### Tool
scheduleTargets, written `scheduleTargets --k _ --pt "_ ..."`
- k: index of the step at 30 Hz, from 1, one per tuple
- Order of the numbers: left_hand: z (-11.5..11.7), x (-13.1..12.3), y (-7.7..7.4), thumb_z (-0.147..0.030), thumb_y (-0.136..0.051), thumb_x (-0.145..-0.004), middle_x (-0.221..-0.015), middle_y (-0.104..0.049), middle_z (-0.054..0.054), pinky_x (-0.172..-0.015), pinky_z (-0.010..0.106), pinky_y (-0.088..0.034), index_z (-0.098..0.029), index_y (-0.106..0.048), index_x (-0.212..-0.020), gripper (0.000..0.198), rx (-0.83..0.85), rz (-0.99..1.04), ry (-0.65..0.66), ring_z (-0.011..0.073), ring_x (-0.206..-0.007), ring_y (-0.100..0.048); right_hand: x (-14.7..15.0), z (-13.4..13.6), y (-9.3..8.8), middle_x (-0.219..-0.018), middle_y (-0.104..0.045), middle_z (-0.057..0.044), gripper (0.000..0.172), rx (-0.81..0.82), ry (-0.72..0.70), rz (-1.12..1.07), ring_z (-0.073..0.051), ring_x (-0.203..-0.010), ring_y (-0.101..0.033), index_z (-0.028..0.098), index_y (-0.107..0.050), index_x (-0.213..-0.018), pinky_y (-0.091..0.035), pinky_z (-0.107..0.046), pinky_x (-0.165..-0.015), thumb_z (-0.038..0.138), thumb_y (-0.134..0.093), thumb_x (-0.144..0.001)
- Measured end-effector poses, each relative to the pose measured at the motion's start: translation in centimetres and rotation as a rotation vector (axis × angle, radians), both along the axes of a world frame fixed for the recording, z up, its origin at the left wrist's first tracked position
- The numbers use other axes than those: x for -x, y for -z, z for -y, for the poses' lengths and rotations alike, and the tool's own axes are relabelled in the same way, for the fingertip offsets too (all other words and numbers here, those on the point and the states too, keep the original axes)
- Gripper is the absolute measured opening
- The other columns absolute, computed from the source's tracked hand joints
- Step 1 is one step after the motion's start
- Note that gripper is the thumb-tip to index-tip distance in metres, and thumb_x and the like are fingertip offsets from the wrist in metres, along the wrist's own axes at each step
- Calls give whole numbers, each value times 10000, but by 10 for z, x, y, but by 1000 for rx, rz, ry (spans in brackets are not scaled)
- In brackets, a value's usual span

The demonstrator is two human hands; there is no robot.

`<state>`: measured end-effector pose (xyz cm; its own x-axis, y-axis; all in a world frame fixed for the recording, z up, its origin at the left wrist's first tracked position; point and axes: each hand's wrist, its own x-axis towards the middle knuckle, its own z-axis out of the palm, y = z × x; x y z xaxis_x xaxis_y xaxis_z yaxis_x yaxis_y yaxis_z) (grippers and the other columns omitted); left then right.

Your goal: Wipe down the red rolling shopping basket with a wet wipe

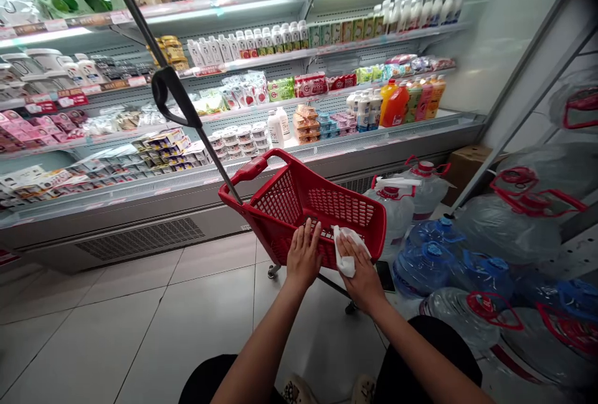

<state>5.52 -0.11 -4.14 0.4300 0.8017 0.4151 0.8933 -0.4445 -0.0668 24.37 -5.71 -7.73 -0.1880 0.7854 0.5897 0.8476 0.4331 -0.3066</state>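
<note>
A red plastic shopping trolley [275, 236] with latticed walls stands on small casters in front of me. My left hand [304, 254] lies flat on its near side wall, fingers stretched over the upper edge, with nothing in them. Beneath the fingers of my right hand [362, 270] is a crumpled white tissue [346, 264], pressed against the same wall farther right. From the trolley's left end a long dark pole with a black grip [175, 99] rises at a slant. Inside the basket no goods show, though part of its floor is hidden behind the near wall.
Behind the trolley runs a lit refrigerated shelf unit [299, 155] full of bottles, cups and packs. Large water jugs [434, 261] with blue or red handles crowd the right side. A cardboard box [467, 164] is behind them. Pale floor tiles [205, 323] extend to the left.
</note>
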Motion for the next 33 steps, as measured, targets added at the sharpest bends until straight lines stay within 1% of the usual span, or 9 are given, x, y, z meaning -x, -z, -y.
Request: scheduleTargets --k 5,10,13,17,21,24,26,29,33 --pt "-6 29 -25 -370 -529 -1000 -1716 -266 28 -1297 426 -228 -279 -189 -1667 754 8 -67 115 227 -1532 -367 -40 0 7 -1702 -305 -10 692 22 -12 29 -253 -1561 -297 309 -52 -1683 -276 -501 -1289 276 -370 -1070" --pt "-15 98 -69 -501 -571 -982 -1720 -239 86 -1293 620 -13 -280 -482 -1544 610 -158 -26 -114 334 -1591 -221 -66 -10 17 -1672 -369 -15 652 13 135 -74 -288 -1557 -300 315 -133 -1680 -301 -557 -1269 314 -369 -1072" --pt "-10 118 -81 -497 -582 -970 -1683 -339 94 -1261 669 90 -286 -501 -1524 599 -152 -54 -109 347 -1546 -328 -62 -22 18 -1656 -397 -19 640 4 172 -120 -304 -1552 -307 329 -159 -1675 -319 -590 -1252 327 -373 -1072" --pt "3 109 -79 -351 -599 -911 -1641 -417 113 -1274 640 63 -256 -398 -1591 715 -93 -40 -140 345 -1443 -474 -17 -33 8 -1651 -407 -45 679 -28 70 -120 -309 -1555 -298 309 -107 -1683 -272 -598 -1273 304 -394 -1068" --pt "14 99 -79 -218 -572 -858 -1718 -215 130 -1273 637 -5 -238 -302 -1625 814 -87 -46 -158 355 -1480 -436 73 -39 -25 -1662 -384 -67 712 -16 -173 -181 -297 -1559 -293 285 -49 -1687 -286 -585 -1275 249 -386 -1060" --pt "20 102 -83 -176 -512 -921 -1731 -96 184 -1260 616 -124 -219 -258 -1625 750 -113 -43 -157 337 -1510 -407 140 -44 -55 -1671 -366 -73 729 -12 -346 -247 -275 -1564 -286 264 -41 -1688 -290 -555 -1283 254 -401 -1054" --pt "22 106 -86 -163 -458 -973 -1725 -45 221 -1241 572 -214 -198 -198 -1633 711 -134 -26 -153 313 -1521 -395 166 -46 -69 -1678 -351 -77 739 -1 -415 -277 -246 -1563 -290 237 -40 -1687 -297 -512 -1288 231 -401 -1043" --pt "25 108 -86 -140 -417 -995 -1721 -27 230 -1230 553 -248 -190 -164 -1639 694 -159 -44 -146 305 -1541 -360 170 -46 -75 -1674 -361 -83 767 -26 -468 -233 -230 -1555 -310 223 -55 -1686 -297 -487 -1289 202 -427 -1016" --pt "26 105 -78 -162 -443 -969 -1723 -112 173 -1268 624 -96 -210 -221 -1645 713 -146 -87 -164 337 -1551 -331 121 -36 -58 -1689 -330 -60 758 -47 -424 -86 -235 -1565 -286 238 -85 -1686 -264 -490 -1299 194 -424 -1009"
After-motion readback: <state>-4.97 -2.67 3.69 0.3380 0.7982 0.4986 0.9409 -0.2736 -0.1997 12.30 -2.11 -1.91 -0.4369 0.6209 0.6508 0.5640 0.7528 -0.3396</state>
